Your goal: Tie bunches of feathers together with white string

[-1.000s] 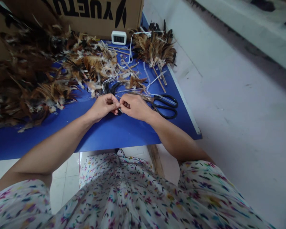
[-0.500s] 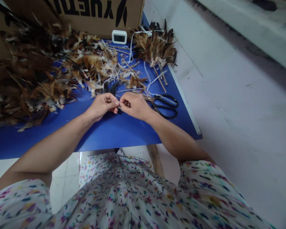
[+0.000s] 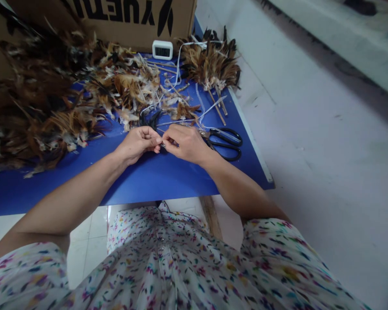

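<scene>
My left hand (image 3: 141, 143) and my right hand (image 3: 188, 144) meet above the blue tabletop, thumbs and fingertips pinched together and almost touching. A small thin piece lies between the fingertips, too tiny and hidden to name. Dark feathers (image 3: 153, 118) show just behind my left fingers; whether that hand grips them I cannot tell. A thin stick end shows between the two hands. Black-handled scissors (image 3: 228, 142) lie right beside my right hand, which partly hides their blades.
Brown feathers (image 3: 123, 88) heap over the table's left and back. A feather bundle (image 3: 210, 62) with sticks lies back right, near white ribbon (image 3: 178, 64). A white digital clock (image 3: 162, 50) stands before a cardboard box (image 3: 132, 26). The wall runs along the right.
My right hand has shifted very slightly, its fingertips still pinched against those of my left. Everything else looks the same.
</scene>
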A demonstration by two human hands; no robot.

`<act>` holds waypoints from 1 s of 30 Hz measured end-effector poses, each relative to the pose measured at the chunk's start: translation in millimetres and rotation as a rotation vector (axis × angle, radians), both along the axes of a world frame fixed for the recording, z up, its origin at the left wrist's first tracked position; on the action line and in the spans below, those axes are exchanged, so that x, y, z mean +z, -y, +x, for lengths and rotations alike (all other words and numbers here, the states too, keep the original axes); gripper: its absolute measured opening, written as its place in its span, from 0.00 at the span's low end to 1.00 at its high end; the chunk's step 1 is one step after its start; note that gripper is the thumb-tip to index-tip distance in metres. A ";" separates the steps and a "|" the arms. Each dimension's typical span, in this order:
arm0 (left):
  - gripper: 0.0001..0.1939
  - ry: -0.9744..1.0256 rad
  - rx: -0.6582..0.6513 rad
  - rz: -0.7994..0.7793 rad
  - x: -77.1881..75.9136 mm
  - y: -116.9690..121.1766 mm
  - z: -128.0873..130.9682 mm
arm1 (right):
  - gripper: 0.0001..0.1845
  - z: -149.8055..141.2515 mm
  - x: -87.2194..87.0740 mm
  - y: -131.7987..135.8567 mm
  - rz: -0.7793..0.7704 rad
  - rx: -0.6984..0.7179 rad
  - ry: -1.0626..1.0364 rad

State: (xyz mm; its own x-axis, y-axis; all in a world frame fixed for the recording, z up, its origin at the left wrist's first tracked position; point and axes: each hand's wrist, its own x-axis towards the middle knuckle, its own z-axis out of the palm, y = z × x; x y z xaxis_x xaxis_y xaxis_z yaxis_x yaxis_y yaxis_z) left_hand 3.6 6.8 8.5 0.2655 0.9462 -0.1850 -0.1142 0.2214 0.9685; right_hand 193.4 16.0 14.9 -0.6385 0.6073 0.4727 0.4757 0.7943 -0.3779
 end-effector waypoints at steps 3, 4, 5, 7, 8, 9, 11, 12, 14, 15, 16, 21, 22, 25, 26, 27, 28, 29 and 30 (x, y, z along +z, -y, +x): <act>0.21 0.022 0.001 -0.013 -1.0 -0.8 -0.8 | 0.09 1.6 2.1 -0.4 0.030 0.028 0.009; 0.21 0.033 0.002 -0.017 -1.2 -1.0 -1.0 | 0.09 2.1 2.4 -0.7 0.031 0.039 0.006; 0.21 0.043 0.004 -0.022 -1.2 -1.2 -1.1 | 0.10 2.6 2.5 -1.1 0.029 0.051 0.002; 0.21 0.059 0.009 -0.034 -0.9 -1.6 -1.1 | 0.10 3.8 2.5 -1.9 0.020 0.071 -0.004; 0.21 0.065 0.011 -0.039 -0.6 -1.7 -1.0 | 0.10 4.4 2.5 -2.2 0.015 0.078 -0.007; 0.21 0.070 0.014 -0.044 -0.3 -1.7 -0.9 | 0.10 4.9 2.4 -2.5 0.012 0.084 -0.008; 0.20 0.075 0.019 -0.049 0.4 -1.8 -0.6 | 0.10 5.9 2.4 -3.0 0.001 0.096 -0.010; 0.20 0.075 0.022 -0.050 0.7 -1.8 -0.4 | 0.11 6.2 2.4 -3.2 -0.010 0.104 -0.014; 0.20 0.068 0.026 -0.046 1.0 -1.8 0.0 | 0.11 6.3 2.6 -3.5 -0.050 0.124 -0.033; 0.21 0.062 0.029 -0.040 1.1 -1.7 0.2 | 0.10 6.2 2.7 -3.7 -0.076 0.131 -0.049; 0.21 0.053 0.032 -0.031 1.0 -1.7 0.5 | 0.10 5.9 2.6 -3.9 -0.101 0.133 -0.071; 0.20 -0.020 0.063 0.068 -0.3 -1.9 1.1 | 0.07 4.0 0.4 -7.4 -0.221 0.029 -0.256; 0.20 -0.030 0.067 0.093 -0.6 -2.0 1.0 | 0.07 3.7 -0.8 -8.5 -0.269 -0.002 -0.298; 0.19 -0.065 0.064 0.158 -1.2 -2.2 0.7 | 0.04 2.3 -5.3 -12.1 -0.486 -0.064 -0.404; 0.19 -0.081 0.060 0.179 -1.3 -2.1 0.6 | 0.04 1.5 -7.0 -13.0 -0.565 -0.073 -0.427; 0.19 -0.096 0.056 0.200 -1.5 -2.1 0.5 | 0.04 0.5 -8.4 -13.5 -0.637 -0.076 -0.443; 0.19 -0.109 0.054 0.221 -1.7 -2.1 0.4 | 0.04 -0.7 -9.6 -13.7 -0.702 -0.074 -0.457; 0.19 -0.119 0.052 0.242 -2.1 -2.1 0.3 | 0.04 -1.9 -10.3 -13.5 -0.759 -0.070 -0.470; 0.19 -0.125 0.051 0.261 -2.5 -2.3 0.1 | 0.04 -3.1 -10.7 -12.8 -0.811 -0.062 -0.485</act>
State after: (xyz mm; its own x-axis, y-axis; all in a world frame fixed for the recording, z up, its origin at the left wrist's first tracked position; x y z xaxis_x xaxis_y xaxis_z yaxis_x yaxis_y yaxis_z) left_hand 3.8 9.1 6.0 0.2066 0.9777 0.0381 0.0048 -0.0399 0.9992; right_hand 190.3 28.9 4.3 -0.4385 0.8936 0.0965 0.1545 0.1807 -0.9713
